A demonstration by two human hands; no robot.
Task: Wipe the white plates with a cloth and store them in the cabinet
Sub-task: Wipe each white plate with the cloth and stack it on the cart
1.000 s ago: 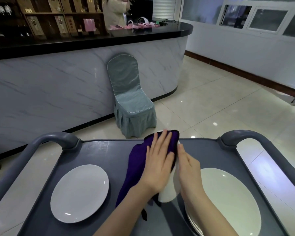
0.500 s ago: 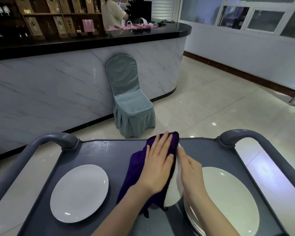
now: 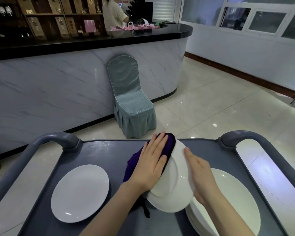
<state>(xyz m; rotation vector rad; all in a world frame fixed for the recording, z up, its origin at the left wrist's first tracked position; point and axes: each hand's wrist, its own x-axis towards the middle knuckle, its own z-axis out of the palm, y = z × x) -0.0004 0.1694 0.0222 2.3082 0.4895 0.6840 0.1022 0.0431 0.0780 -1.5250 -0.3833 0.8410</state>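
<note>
A round white ceramic plate is held almost on edge above the middle of a grey plastic service cart, sandwiched between two open palms and gripped by no curled finger. The likely risk is that this glossy plate slips out downward or sideways if either palm eases its pressure, and chips against the stack of white plates lying just beside it on the right, or against the cart. A rub that pushes unevenly could also twist the plate out of the hold. The left hand lies flat with fingers straight and slightly spread, pointing away from the person, and presses a dark purple cloth against the plate's left face. The right hand is also flat, fingers straight and together, braced against the plate's right face. Both forearms reach in from the near edge. Whether the plate's lower rim touches the stack cannot be told. A single white plate lies flat on the cart's left side. No cabinet is in view.
</note>
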